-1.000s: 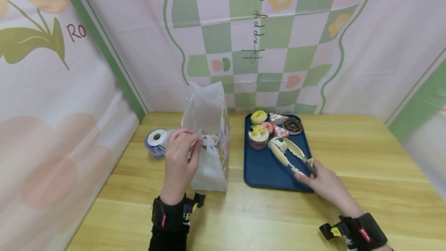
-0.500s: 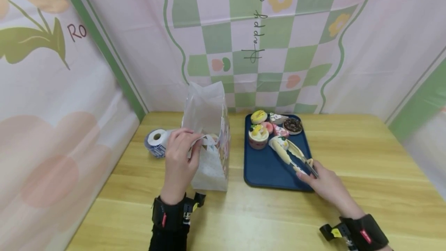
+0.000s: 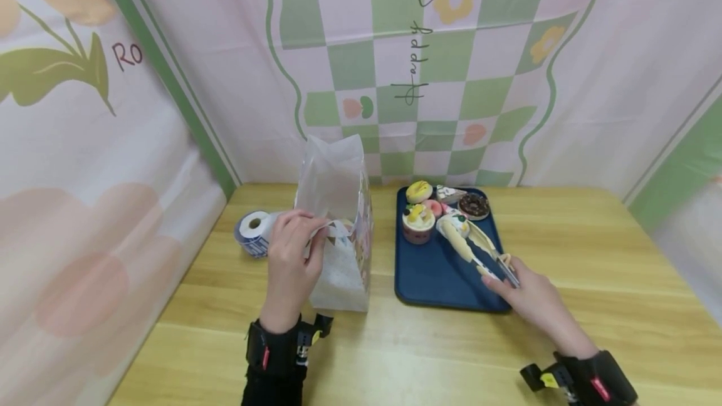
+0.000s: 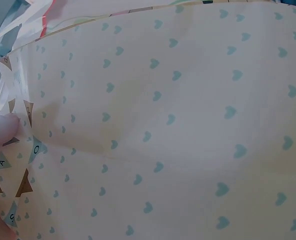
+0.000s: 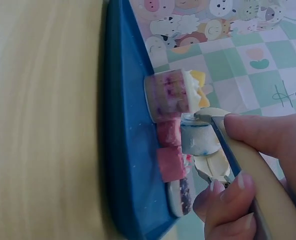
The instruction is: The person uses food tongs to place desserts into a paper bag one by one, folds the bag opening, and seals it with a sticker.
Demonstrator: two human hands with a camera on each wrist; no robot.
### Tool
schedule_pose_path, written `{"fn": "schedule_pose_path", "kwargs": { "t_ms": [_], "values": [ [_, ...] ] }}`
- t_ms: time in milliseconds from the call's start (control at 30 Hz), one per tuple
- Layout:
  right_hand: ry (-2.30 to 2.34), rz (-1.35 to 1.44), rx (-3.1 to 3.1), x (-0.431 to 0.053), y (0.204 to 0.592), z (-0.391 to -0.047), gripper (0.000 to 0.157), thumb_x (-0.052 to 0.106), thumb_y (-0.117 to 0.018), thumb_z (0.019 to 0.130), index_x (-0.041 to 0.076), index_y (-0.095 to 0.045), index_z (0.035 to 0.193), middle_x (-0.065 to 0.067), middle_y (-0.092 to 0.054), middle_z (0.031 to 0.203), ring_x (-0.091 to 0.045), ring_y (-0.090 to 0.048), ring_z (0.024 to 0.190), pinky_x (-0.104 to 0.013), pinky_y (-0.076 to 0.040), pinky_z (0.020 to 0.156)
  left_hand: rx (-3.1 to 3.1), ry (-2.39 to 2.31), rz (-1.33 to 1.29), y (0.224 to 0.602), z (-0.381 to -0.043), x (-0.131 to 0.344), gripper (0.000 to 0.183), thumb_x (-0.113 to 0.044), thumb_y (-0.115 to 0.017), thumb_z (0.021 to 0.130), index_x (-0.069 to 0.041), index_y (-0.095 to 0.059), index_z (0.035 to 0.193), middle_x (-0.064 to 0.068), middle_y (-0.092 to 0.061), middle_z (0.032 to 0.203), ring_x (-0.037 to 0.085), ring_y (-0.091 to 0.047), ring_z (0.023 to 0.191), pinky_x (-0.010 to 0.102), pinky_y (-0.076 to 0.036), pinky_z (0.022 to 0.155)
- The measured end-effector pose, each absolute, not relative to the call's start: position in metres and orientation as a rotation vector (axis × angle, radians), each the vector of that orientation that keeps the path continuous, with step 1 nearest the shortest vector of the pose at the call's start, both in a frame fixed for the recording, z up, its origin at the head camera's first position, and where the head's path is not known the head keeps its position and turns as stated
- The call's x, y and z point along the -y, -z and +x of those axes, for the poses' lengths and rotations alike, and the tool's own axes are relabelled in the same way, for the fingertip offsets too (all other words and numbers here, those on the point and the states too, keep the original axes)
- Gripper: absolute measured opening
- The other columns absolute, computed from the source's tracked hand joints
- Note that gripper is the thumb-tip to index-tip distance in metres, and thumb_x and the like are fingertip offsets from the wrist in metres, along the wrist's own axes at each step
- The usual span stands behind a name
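Observation:
At the bag's near top edge, my left hand [image 3: 292,262] pinches the rim of a white paper bag [image 3: 338,284] that stands upright. The left wrist view is mostly the bag's heart-printed side [image 4: 153,120]. My right hand [image 3: 533,296] grips cream-coloured tongs [image 3: 455,245] over the dark blue tray [image 3: 429,281]. Between the tong tips is a small round white cake [image 5: 200,139] with green on top [image 3: 460,220]. It looks raised in the right wrist view, though the gap to the tray is hard to judge.
Close around the cake on the tray are a dessert cup [image 3: 418,232], a chocolate doughnut [image 3: 474,205], a yellow doughnut [image 3: 419,191], a pink ring [image 3: 433,207] and a cake slice [image 3: 449,193]. Left of the bag lies a label roll [image 3: 254,225]. A printed curtain [image 3: 440,67] hangs behind.
The tongs have narrowed onto the white cake, which has shifted slightly and now covers most of the pink slice behind it. My left hand and the bag have stayed in place.

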State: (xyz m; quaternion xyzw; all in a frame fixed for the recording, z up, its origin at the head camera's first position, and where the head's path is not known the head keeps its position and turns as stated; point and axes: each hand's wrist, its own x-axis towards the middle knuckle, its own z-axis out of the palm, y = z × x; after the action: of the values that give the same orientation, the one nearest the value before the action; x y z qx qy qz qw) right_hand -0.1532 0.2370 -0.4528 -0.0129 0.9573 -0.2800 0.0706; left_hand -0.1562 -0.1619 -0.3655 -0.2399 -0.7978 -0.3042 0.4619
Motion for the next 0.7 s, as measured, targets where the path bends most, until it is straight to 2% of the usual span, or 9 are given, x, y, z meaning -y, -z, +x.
{"fn": "schedule_pose_path", "kwargs": {
  "t_ms": [100, 233, 367, 700],
  "values": [
    [0.928, -0.022, -2.841, -0.236, 0.449, -0.153, 0.085, 0.057, -0.054, 0.094, -0.007, -0.031, 0.144, -0.022, -0.065, 0.091, -0.021, -0.061, 0.064, -0.032, -0.048, 0.051, 1.963, 0.746, -0.590, 0.365, -0.156, 0.162, 0.008, -0.005, -0.069, 0.087, -0.004, -0.069, 0.096, 0.010, -0.070, 0.091, 0.029, -0.061, 0.100, 0.041, -0.046, 0.095],
    [1.017, -0.019, -2.831, -0.233, 0.445, -0.153, 0.070, 0.054, -0.056, 0.094, 0.000, -0.040, 0.135, -0.010, -0.061, 0.077, -0.018, -0.058, 0.054, -0.030, -0.047, 0.047, 1.950, 0.736, -0.595, 0.365, -0.157, 0.162, 0.008, -0.004, -0.069, 0.087, -0.004, -0.069, 0.095, 0.010, -0.070, 0.090, 0.029, -0.061, 0.099, 0.041, -0.046, 0.094],
    [1.048, -0.024, -2.851, -0.231, 0.440, -0.152, 0.064, 0.053, -0.057, 0.094, 0.003, -0.042, 0.132, -0.008, -0.057, 0.072, -0.018, -0.056, 0.052, -0.030, -0.046, 0.045, 1.939, 0.727, -0.601, 0.366, -0.157, 0.163, 0.008, -0.003, -0.069, 0.087, -0.004, -0.068, 0.095, 0.009, -0.070, 0.090, 0.029, -0.061, 0.099, 0.041, -0.047, 0.093],
    [1.051, -0.058, -2.901, -0.226, 0.425, -0.151, 0.062, 0.051, -0.057, 0.095, 0.003, -0.043, 0.131, -0.009, -0.058, 0.074, -0.016, -0.058, 0.054, -0.030, -0.047, 0.047, 1.944, 0.738, -0.601, 0.366, -0.157, 0.163, 0.009, -0.004, -0.070, 0.087, -0.004, -0.069, 0.095, 0.009, -0.070, 0.091, 0.029, -0.061, 0.099, 0.041, -0.047, 0.093]
  ]
}}
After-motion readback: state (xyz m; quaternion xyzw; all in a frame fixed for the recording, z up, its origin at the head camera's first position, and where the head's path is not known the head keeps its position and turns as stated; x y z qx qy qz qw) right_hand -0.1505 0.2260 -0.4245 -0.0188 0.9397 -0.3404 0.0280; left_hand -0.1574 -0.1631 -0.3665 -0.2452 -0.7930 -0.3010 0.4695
